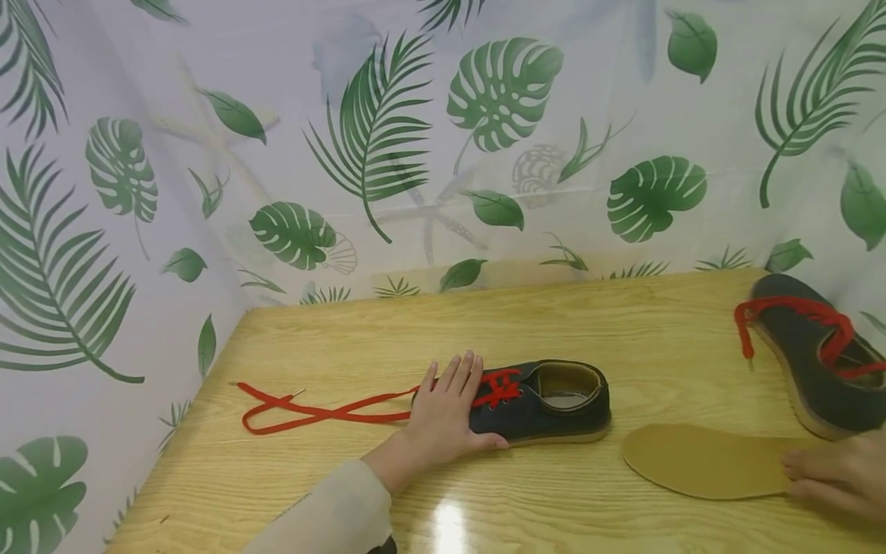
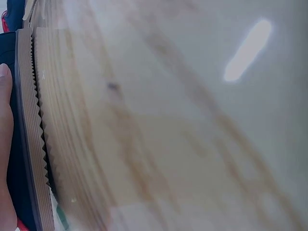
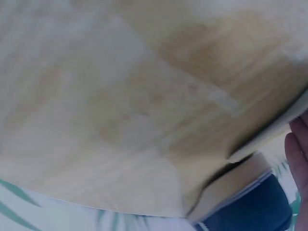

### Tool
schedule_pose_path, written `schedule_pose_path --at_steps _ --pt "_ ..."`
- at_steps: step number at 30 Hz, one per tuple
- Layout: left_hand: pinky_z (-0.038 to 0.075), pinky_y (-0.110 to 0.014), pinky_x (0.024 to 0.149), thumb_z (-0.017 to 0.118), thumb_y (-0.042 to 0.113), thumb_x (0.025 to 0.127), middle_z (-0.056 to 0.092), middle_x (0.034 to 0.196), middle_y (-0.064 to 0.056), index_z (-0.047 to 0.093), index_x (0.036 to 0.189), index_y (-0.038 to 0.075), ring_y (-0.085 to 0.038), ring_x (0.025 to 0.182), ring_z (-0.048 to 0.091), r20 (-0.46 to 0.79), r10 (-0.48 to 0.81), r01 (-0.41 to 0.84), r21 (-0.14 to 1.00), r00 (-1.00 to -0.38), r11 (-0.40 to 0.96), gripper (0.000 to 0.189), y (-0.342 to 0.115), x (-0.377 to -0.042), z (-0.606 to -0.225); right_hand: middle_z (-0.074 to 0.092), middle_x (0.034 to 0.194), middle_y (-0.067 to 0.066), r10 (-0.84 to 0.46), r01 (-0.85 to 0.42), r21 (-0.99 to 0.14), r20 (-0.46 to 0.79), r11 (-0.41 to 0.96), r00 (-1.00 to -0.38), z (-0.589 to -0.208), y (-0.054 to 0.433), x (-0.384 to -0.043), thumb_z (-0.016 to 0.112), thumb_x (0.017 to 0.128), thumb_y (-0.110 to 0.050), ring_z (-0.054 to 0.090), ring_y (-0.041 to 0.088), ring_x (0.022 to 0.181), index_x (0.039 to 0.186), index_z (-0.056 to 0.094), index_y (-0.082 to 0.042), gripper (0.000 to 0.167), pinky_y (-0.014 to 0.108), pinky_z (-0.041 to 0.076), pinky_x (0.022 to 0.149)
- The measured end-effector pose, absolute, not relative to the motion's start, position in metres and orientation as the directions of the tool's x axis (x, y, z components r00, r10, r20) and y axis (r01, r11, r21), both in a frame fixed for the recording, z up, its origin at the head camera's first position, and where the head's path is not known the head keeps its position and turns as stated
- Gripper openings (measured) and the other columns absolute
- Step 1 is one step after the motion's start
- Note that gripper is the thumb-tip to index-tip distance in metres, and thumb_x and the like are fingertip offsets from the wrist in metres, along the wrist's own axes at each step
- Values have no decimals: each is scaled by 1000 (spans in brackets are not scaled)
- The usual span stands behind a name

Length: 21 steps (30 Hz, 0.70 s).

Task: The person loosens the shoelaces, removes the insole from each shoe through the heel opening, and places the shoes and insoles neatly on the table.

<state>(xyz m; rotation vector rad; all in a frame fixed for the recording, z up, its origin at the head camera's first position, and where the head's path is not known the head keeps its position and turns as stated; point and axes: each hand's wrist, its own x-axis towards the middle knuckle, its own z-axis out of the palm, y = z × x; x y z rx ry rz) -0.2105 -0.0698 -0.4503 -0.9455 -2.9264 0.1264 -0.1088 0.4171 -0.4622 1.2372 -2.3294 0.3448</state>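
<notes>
A dark shoe [image 1: 547, 419] with red laces [image 1: 501, 388] lies on its sole, toe to the left. My left hand [image 1: 446, 415] rests across its toe, fingers extended, thumb along the near side. The left wrist view catches that thumb [image 2: 4, 149] against the dark upper, above the ribbed sole [image 2: 36, 134]. To the right, my right hand [image 1: 841, 473] holds the narrow end of a tan insole [image 1: 706, 462] between thumb and fingers. The insole's edge [image 3: 269, 134] and some fingertips [image 3: 296, 149] show in the right wrist view.
Another dark shoe [image 1: 831, 385] with loose red laces stands at the right, beyond the insole. Long lace ends [image 1: 325, 415] stretch left from the first shoe over the wooden tabletop [image 1: 311, 492]. A leaf-patterned cloth [image 1: 429, 154] hangs around the table's back and sides.
</notes>
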Motion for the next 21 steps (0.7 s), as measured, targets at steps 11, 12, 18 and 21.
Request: schedule_pose_path --at_steps 11,12,18,21 --pt "14 -44 117 42 82 76 11 158 -11 3 152 5 -23 145 14 52 637 637 -25 -769 771 115 -73 -209 -445 31 64 -36 -784 -827 -18 307 561 -539 -423 387 -132 80 74 -24 23 -22 55 66 48 -36 34 5 20 44" --pt "16 -43 117 45 79 78 13 158 -12 4 152 4 -22 145 16 81 654 657 9 -752 754 113 -74 -208 -444 37 65 -36 -781 -821 -29 288 570 -553 -419 385 -135 79 75 -23 29 -22 55 67 54 -34 29 4 23 44" --pt "39 -38 106 71 46 80 40 147 -13 28 148 3 -24 132 43 387 671 773 257 -632 580 91 -78 -200 -438 69 78 -18 -728 -748 -58 189 662 -659 -403 367 -147 77 78 -27 62 -5 65 81 75 -21 7 11 46 51" --pt "42 -36 103 71 38 82 43 145 -8 33 147 9 -21 131 45 378 598 696 527 -706 489 80 -77 -194 -434 70 80 -17 -692 -701 -61 120 711 -712 -397 359 -152 74 80 -33 63 -1 67 83 76 -19 14 19 50 53"
